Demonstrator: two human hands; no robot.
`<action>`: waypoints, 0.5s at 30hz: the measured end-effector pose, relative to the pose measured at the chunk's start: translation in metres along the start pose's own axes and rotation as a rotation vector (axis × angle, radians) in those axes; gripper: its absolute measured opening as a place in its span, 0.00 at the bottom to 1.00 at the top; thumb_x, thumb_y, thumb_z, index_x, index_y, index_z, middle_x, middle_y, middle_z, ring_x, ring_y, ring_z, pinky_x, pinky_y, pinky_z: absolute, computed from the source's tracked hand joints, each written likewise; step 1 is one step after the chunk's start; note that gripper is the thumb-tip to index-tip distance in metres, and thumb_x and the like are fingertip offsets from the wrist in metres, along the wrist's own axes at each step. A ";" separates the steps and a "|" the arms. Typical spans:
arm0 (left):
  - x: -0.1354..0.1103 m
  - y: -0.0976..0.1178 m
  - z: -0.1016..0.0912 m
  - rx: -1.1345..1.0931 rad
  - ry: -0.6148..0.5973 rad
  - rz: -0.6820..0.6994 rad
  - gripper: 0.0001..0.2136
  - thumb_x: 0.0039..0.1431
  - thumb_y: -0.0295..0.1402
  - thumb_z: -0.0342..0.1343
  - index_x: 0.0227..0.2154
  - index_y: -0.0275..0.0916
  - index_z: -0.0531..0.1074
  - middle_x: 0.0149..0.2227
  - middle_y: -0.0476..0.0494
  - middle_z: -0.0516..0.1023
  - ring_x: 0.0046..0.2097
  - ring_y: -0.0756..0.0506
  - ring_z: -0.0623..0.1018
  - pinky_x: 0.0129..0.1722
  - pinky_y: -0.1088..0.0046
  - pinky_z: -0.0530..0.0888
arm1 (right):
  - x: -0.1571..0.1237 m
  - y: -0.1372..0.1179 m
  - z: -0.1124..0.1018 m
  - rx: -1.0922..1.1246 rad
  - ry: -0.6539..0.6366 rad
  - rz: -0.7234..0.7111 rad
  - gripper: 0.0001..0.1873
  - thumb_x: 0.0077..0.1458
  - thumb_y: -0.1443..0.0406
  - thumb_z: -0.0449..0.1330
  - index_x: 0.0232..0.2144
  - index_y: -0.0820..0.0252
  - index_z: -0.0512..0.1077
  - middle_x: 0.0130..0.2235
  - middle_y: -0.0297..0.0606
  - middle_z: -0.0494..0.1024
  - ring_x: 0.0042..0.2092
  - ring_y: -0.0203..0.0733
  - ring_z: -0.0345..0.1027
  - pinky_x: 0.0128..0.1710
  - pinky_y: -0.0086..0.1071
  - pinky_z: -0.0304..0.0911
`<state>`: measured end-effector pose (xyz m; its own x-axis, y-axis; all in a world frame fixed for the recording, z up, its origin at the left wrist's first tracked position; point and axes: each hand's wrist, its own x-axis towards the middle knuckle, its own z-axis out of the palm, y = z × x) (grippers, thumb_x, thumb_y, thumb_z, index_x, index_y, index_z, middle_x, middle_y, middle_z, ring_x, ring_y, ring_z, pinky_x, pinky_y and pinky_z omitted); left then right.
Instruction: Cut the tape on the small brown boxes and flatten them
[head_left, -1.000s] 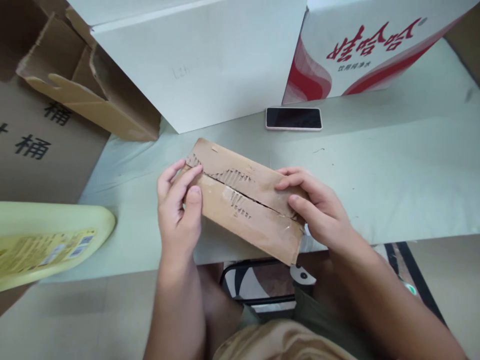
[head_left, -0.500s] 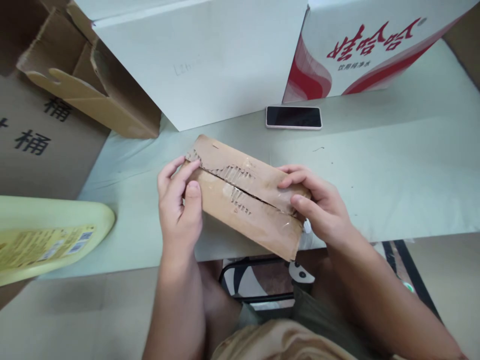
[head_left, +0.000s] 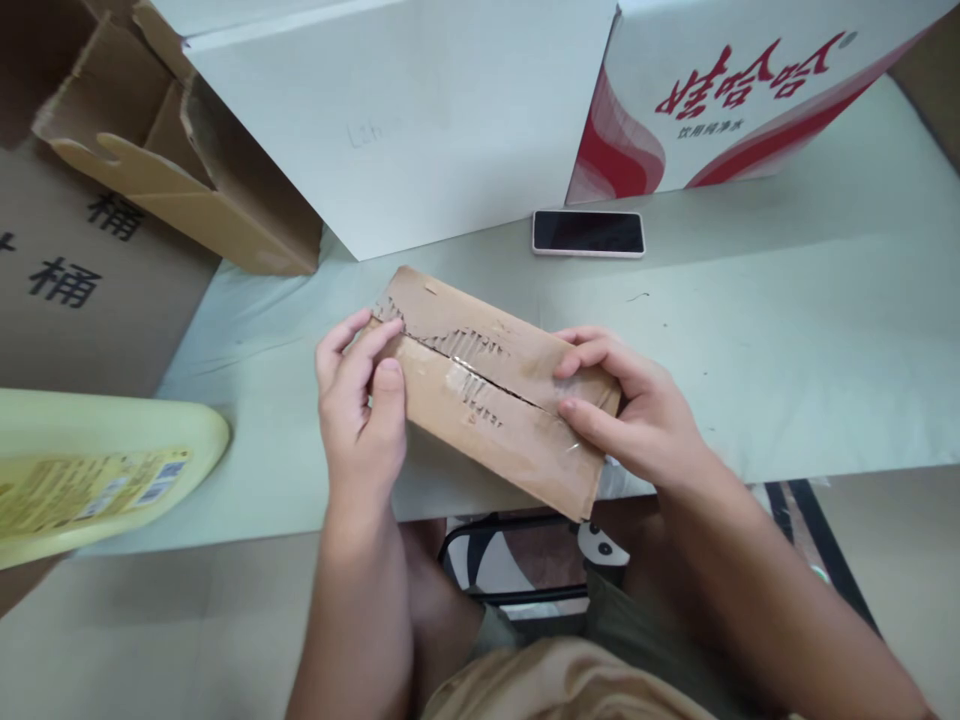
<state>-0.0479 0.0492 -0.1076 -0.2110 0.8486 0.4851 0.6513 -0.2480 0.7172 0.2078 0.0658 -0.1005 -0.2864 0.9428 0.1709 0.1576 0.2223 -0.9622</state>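
A small brown cardboard box (head_left: 487, 400) is held at a slant over the table's near edge. Its top flaps meet at a narrow dark seam, and torn patches bare the corrugation along it. My left hand (head_left: 360, 400) grips the left end, with fingertips on the top by the seam and the thumb at the near side. At the right end my right hand (head_left: 630, 410) is closed round the box, its thumb pressing on the top near the seam and its fingers over the far flap. The underside of the box is hidden.
Beyond the box lies a phone (head_left: 589, 233) on the pale green tabletop (head_left: 787, 340). Behind stand a white box (head_left: 420, 130) and a red-and-white carton (head_left: 720, 120). Open brown cardboard (head_left: 225, 220) is at the left, above a yellow bottle (head_left: 112, 420).
My right thumb has slid leftward across the box top, nearer the seam. A small white bit under my right hand is now mostly covered. The left hand and box have hardly moved.
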 end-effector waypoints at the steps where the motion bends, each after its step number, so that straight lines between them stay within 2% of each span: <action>1: 0.000 0.000 0.000 -0.005 0.000 -0.003 0.16 0.73 0.44 0.54 0.52 0.43 0.81 0.61 0.36 0.75 0.64 0.36 0.76 0.71 0.49 0.70 | 0.000 0.000 0.000 0.005 0.003 0.003 0.07 0.54 0.63 0.67 0.37 0.54 0.75 0.52 0.43 0.78 0.57 0.50 0.73 0.58 0.45 0.68; 4: 0.000 0.000 0.000 -0.016 0.006 -0.023 0.16 0.73 0.44 0.55 0.52 0.43 0.82 0.61 0.35 0.75 0.64 0.36 0.76 0.70 0.48 0.70 | 0.000 -0.002 0.000 0.015 0.008 0.043 0.08 0.53 0.64 0.68 0.36 0.54 0.75 0.52 0.42 0.78 0.57 0.50 0.73 0.58 0.45 0.67; 9: -0.001 -0.004 0.000 0.012 -0.002 -0.033 0.15 0.72 0.47 0.53 0.51 0.48 0.81 0.62 0.42 0.75 0.67 0.36 0.75 0.71 0.48 0.71 | 0.001 -0.004 0.000 0.018 0.003 0.093 0.08 0.51 0.65 0.68 0.35 0.54 0.74 0.53 0.42 0.78 0.58 0.51 0.73 0.60 0.47 0.66; 12: -0.002 -0.004 0.001 0.014 0.013 -0.022 0.16 0.72 0.45 0.54 0.52 0.46 0.81 0.61 0.39 0.76 0.66 0.36 0.75 0.71 0.47 0.71 | 0.001 -0.004 0.001 0.041 0.015 0.081 0.05 0.54 0.64 0.66 0.35 0.54 0.74 0.53 0.43 0.78 0.58 0.51 0.73 0.62 0.49 0.65; 15: -0.002 -0.003 0.001 0.007 0.007 -0.032 0.14 0.72 0.44 0.54 0.52 0.49 0.81 0.62 0.40 0.75 0.67 0.36 0.74 0.72 0.47 0.70 | 0.000 -0.002 0.000 0.070 0.008 0.070 0.03 0.58 0.63 0.63 0.36 0.54 0.75 0.53 0.42 0.78 0.58 0.51 0.72 0.62 0.50 0.64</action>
<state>-0.0491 0.0489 -0.1111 -0.2367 0.8527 0.4658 0.6494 -0.2177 0.7287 0.2077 0.0658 -0.0988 -0.2694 0.9573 0.1044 0.1108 0.1385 -0.9841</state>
